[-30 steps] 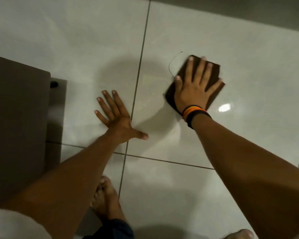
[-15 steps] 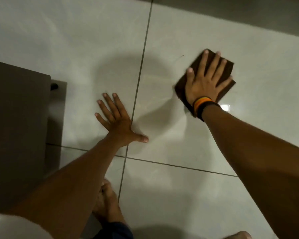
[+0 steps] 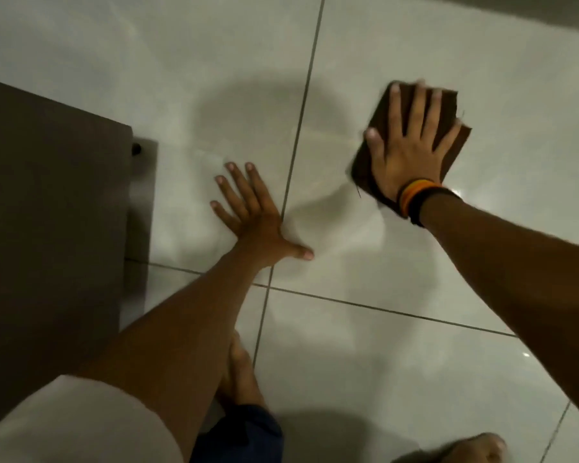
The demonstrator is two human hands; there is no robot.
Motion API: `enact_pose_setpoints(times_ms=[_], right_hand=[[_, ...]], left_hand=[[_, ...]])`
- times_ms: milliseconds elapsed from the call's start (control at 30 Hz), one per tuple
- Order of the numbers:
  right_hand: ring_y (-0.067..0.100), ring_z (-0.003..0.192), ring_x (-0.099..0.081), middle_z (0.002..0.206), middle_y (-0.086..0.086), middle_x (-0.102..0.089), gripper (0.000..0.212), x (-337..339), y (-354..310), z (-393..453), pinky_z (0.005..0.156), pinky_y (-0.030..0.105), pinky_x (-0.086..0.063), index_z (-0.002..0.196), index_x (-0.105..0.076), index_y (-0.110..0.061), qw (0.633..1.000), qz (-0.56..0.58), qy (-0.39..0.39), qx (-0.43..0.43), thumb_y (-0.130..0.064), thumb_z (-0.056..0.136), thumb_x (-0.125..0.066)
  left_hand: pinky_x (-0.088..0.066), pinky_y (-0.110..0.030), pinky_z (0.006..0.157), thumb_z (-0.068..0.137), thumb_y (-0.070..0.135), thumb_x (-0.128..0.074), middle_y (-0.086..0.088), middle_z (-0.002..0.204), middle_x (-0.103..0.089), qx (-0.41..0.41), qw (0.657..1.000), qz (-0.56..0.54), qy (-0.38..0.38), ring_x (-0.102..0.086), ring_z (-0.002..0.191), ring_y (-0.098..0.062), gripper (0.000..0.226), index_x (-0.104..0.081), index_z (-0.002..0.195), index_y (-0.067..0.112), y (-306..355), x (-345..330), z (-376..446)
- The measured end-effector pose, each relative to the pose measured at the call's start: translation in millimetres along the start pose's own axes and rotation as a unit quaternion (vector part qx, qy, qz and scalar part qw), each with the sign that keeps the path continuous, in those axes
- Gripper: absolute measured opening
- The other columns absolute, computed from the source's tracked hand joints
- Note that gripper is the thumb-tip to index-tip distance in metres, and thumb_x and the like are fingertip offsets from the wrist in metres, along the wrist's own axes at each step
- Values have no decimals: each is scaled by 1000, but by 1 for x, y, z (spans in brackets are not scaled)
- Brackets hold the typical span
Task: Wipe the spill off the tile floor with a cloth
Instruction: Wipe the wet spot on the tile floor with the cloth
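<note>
A dark brown folded cloth [image 3: 381,108] lies on the pale glossy tile floor [image 3: 448,289], right of the vertical grout line. My right hand [image 3: 408,155] presses flat on it with fingers spread, covering most of it; orange and black wristbands [image 3: 418,198] sit on the wrist. Faint wet streaks [image 3: 341,208] show on the tile just left of and below the cloth. My left hand [image 3: 254,222] rests flat on the floor, fingers apart, holding nothing, its thumb across the grout line.
A dark brown piece of furniture [image 3: 47,195] fills the left side, with a small black foot [image 3: 136,149] at its corner. My bare feet show at the bottom middle [image 3: 238,372] and bottom right [image 3: 465,449]. A darker band runs along the top right edge.
My right hand has slid the cloth to the right and slightly away from me across the tile. My left hand has stayed planted in the same spot.
</note>
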State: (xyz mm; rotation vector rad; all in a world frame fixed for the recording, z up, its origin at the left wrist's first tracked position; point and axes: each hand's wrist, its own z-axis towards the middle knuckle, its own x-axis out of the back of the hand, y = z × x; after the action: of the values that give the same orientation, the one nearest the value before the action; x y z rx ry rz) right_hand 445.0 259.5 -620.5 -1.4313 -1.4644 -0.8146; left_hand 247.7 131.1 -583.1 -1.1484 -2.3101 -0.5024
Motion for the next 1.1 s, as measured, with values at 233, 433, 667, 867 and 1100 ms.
enact_pose_setpoints(times_ms=[233,433,667,867,1100], right_hand=[[38,158,-9,172,12,-12,69,-33,-75,-37,120,74,-9,163,-12,-26,968,-73,-3,240,-57,104,-28],[33,159,-6,173,8,-10,69,-47,42,-146,122,71,-7,163,-13,-31,990,-54,-41,122,-58,102,-32],[39,158,-4,173,12,-8,71,-58,-6,-167,119,76,-7,163,-8,-28,978,-61,-60,193,-50,104,-40],[33,158,-13,172,5,-17,61,-38,-66,-55,120,74,-9,162,-17,-33,944,-63,-16,324,-47,104,-30],[36,159,-6,173,9,-10,63,-32,-8,-90,120,74,-7,163,-10,-30,996,-26,0,86,-47,106,-31]], left_hand=[[17,-71,116,37,77,-89,-30,159,43,-15,1000,7,10,39,147,-51,186,38,152,5,-5,-1,-2],[23,-68,113,34,67,-96,-27,156,48,-24,999,4,-28,43,145,-50,190,43,150,8,-9,6,-9],[22,-66,118,39,71,-93,-20,163,43,-69,997,-11,19,40,150,-42,183,35,156,12,-27,0,-11],[23,-66,114,33,79,-88,-26,162,41,37,999,-29,28,37,151,-44,188,35,154,5,-43,-15,-15],[21,-70,113,34,64,-97,-27,153,52,41,998,0,-41,45,144,-49,192,46,146,4,-41,-2,-14]])
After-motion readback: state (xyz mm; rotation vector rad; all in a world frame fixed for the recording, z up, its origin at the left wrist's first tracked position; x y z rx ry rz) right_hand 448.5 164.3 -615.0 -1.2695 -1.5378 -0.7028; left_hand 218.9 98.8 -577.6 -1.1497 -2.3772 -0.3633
